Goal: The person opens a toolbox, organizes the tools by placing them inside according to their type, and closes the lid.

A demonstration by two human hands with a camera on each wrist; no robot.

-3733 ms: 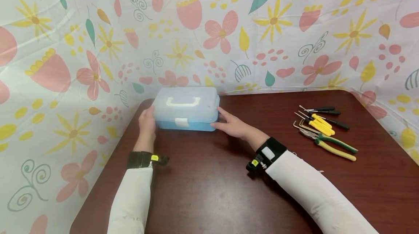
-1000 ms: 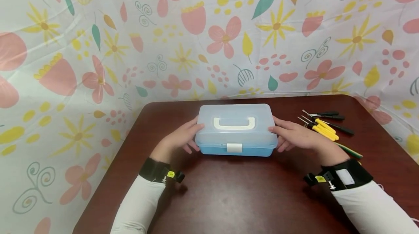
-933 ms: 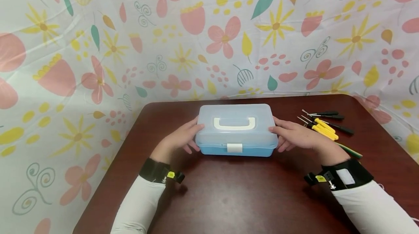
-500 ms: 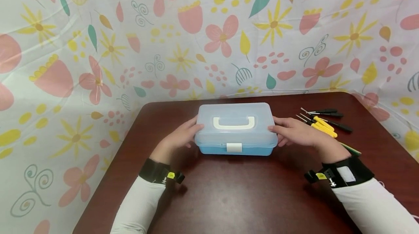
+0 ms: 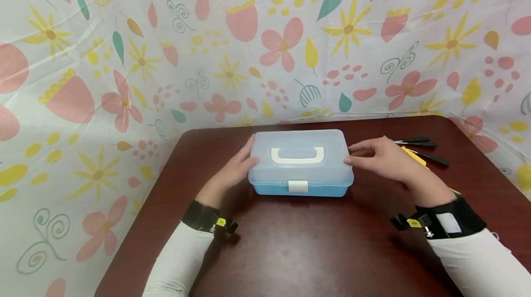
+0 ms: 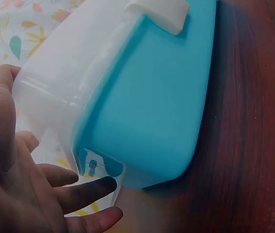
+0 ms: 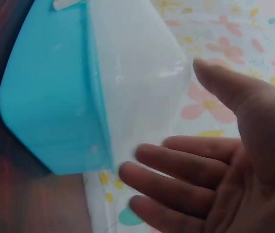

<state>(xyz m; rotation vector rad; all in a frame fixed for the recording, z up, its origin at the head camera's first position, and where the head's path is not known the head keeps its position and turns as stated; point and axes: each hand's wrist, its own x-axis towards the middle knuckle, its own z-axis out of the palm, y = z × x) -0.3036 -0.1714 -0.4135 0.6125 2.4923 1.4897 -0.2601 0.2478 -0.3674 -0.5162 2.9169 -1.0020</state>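
A toolbox (image 5: pixel 299 181) with a light blue base stands on the table, its frosted lid (image 5: pixel 265 142) down. A white handle (image 5: pixel 297 160) lies on the lid and a white latch (image 5: pixel 297 186) sits at the front. My left hand (image 5: pixel 232 171) is at the box's left end, thumb at the lid's edge. In the left wrist view its fingers (image 6: pixel 84 194) extend loosely beside the end wall. My right hand (image 5: pixel 383 158) is at the right end, thumb tip by the lid's corner. In the right wrist view its fingers (image 7: pixel 176 179) are spread and stand off the wall.
Black-handled screwdrivers (image 5: pixel 435 159) and a yellow handle (image 5: pixel 415 156) lie on the table (image 5: pixel 290 251) at the right, partly hidden behind my right hand. A flowered cloth (image 5: pixel 265 57) hangs behind the table and along its left side.
Since the earliest frame the toolbox has moved right and nearer, with both hands at its ends. In the last half second my right hand has drawn slightly away to the right.
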